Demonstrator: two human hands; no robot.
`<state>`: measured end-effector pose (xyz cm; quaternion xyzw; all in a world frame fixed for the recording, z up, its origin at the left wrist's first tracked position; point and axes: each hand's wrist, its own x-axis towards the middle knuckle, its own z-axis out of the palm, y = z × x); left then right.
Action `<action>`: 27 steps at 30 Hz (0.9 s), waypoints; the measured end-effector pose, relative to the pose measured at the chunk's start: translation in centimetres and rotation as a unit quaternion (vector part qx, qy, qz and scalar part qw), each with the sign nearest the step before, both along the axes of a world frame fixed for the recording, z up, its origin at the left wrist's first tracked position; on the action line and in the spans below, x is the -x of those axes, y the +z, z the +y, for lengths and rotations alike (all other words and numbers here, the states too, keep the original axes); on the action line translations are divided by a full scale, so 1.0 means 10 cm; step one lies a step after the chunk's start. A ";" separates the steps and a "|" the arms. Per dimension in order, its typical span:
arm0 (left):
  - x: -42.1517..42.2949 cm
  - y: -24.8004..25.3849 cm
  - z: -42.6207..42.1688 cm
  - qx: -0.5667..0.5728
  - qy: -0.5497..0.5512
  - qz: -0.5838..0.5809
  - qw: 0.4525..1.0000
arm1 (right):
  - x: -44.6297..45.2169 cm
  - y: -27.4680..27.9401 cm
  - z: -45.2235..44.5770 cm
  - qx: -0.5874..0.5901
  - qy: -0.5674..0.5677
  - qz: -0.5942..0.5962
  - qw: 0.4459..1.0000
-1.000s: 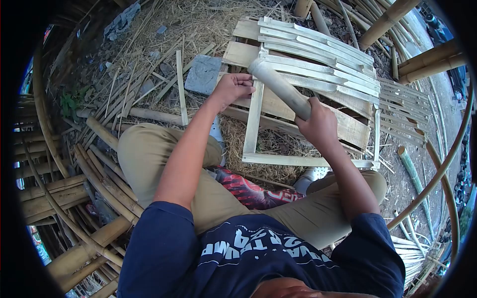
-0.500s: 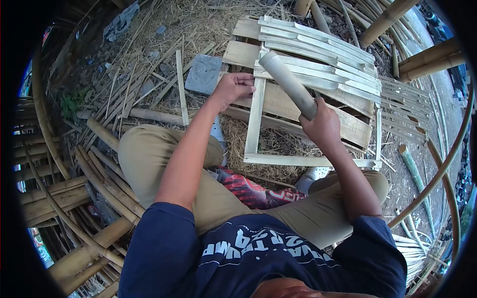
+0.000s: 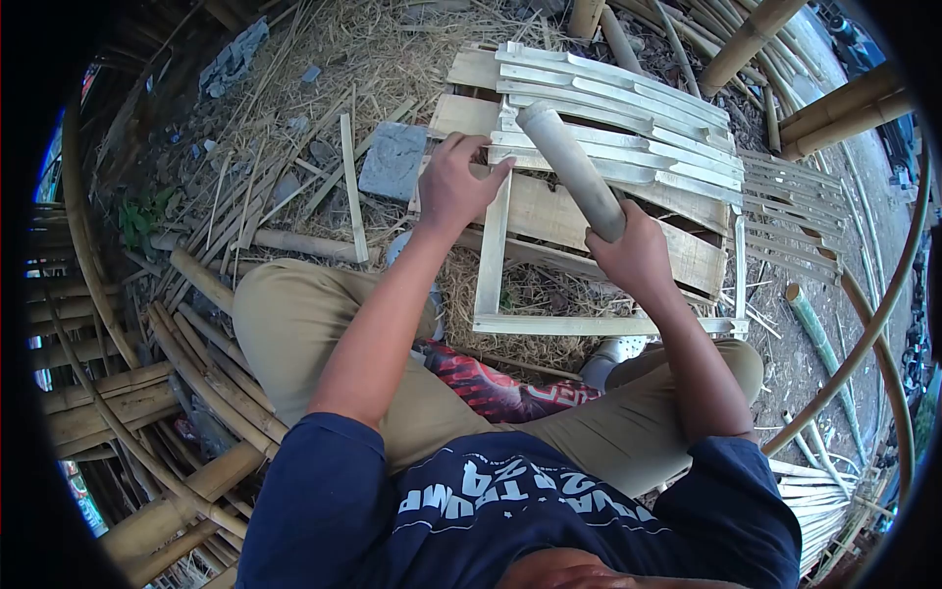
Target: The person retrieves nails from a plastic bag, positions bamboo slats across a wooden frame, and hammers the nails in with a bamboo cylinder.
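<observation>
A pale frame of bamboo strips lies over wooden boards, with several slats across its far part. My left hand is at the frame's left side piece, thumb and fingers apart around the end of a slat. Nothing can be seen gripped in it. My right hand is closed around the lower end of a thick bamboo stick. The stick is raised over the slats and slants up to the left.
A grey stone block sits left of the boards. Bamboo poles lie at the left, and upright poles stand at the back right. Another slatted panel is on the right. Straw covers the ground.
My left hand has opened from a pinch at the frame's side piece, its thumb now spread. The stick in my right hand has risen slightly. The whole view has shifted a little.
</observation>
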<state>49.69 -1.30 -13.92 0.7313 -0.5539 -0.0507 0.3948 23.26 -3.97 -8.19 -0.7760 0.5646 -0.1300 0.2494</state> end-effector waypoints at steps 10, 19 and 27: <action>0.05 -0.28 -0.23 0.080 -0.022 -0.030 0.996 | -0.03 0.09 0.05 -0.044 0.011 0.000 0.999; 0.05 -0.38 -0.29 0.159 -0.032 -0.039 0.986 | -0.01 0.14 0.09 -0.041 0.012 -0.006 0.999; 0.00 -0.35 -0.24 0.127 -0.041 0.017 0.991 | 0.02 0.09 0.09 -0.013 0.023 0.001 1.000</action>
